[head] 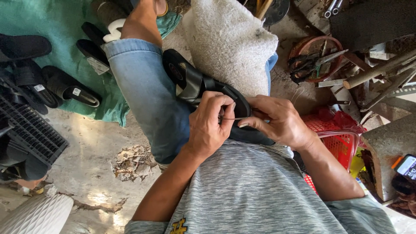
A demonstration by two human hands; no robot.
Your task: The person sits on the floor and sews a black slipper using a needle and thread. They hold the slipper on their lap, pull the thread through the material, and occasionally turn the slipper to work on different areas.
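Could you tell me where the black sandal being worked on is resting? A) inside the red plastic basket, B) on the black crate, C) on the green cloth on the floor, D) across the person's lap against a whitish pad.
D: the black sandal lies across the lap beside the whitish pad, with the left hand and right hand pinching a thin needle at its edge.

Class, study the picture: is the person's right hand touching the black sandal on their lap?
Touching. The head view shows the right hand with its fingertips pressed against the edge of the black sandal, no gap visible.
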